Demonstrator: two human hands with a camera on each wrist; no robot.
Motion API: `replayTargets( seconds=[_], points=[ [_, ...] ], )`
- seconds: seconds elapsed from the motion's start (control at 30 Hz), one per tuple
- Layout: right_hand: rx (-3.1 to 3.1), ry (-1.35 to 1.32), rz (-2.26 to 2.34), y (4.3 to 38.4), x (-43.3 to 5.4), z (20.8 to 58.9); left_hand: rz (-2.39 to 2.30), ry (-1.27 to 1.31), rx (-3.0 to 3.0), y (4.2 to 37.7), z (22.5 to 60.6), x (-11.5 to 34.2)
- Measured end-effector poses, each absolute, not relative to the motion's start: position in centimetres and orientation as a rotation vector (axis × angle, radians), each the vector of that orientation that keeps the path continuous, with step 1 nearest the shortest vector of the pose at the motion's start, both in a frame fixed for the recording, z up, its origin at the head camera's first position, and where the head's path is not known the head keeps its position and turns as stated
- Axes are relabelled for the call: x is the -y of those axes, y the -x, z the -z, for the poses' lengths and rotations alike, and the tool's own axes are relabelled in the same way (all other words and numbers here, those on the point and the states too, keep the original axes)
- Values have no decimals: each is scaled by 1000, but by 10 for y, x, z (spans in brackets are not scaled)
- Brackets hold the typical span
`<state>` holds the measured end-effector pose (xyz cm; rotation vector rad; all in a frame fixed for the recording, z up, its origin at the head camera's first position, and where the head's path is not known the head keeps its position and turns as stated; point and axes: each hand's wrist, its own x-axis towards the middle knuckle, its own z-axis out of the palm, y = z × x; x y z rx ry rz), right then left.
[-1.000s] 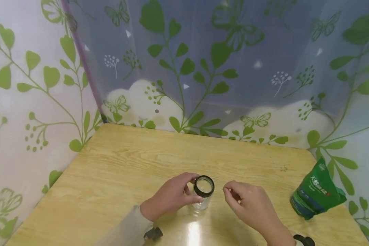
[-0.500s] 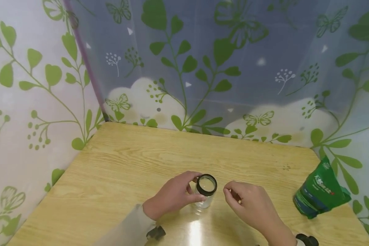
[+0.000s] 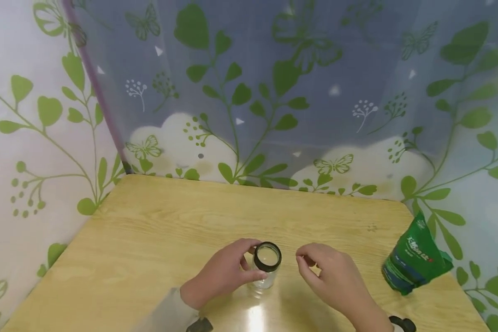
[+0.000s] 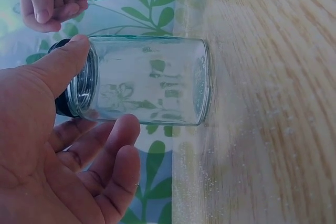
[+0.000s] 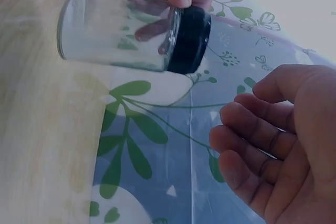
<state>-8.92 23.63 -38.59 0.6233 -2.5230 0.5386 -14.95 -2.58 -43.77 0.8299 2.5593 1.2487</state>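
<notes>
A clear glass jar with a black ring around its top stands upright on the wooden table. Through the ring's middle, in the head view, pale yellow shows. My left hand grips the jar near its neck, thumb on the near side and index finger at the back; its lower fingers curl loosely in the left wrist view. To the jar's right, my right hand hovers apart from it. In the right wrist view its fingers are loosely curled around nothing visible. The jar shows no contents through its wall.
A green bag with white lettering stands at the table's right side. The wooden table meets leaf-patterned curtains at the back and sides. White specks dot the tabletop near the jar.
The whole head view has shifted slightly left and down. Both hands keep their pose, and the jar stays in the left hand's grip.
</notes>
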Motion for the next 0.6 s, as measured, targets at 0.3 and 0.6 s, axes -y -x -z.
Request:
replayTargets(
  seconds=[0.3, 0.6],
  points=[
    [2457, -559, -496, 89, -248, 377, -1297, -827, -2552, 147, 440, 26],
    [2454, -541, -477, 90, -248, 379, -1317, -873, -2544, 149, 441, 28]
  ],
)
